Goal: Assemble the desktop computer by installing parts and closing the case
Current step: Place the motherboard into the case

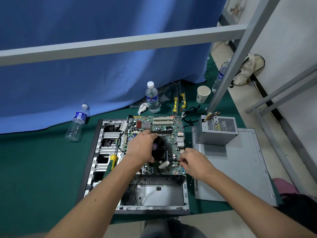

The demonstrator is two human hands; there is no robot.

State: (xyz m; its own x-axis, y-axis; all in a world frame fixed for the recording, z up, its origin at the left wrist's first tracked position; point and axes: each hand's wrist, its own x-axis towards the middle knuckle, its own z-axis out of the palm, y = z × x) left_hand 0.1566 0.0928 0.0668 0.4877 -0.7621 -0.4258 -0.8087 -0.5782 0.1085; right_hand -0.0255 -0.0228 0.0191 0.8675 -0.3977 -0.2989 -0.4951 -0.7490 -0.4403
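Right now the person is working over the open case (pixel 137 169), which lies flat on the green surface (pixel 34 169) with the motherboard (pixel 161 127) seated in its far half. The left hand (pixel 142 148) is spread over the black CPU fan (pixel 158 148), fingers curled on its edges, steadying it. The right hand (pixel 192 160), just right of the fan, pinches a thin black fan cable (pixel 174 160) between fingertips, close to the board's near right part. I judge the step to be plugging in the cooler's lead. Next, the small plug must be lined up with its header and pressed straight down; the header itself I cannot make out. 1 screwdriver (pixel 111 162) rests on the case's left bays. The power supply (pixel 217 129) sits on the side panel (pixel 240 169) at right, not yet fitted.
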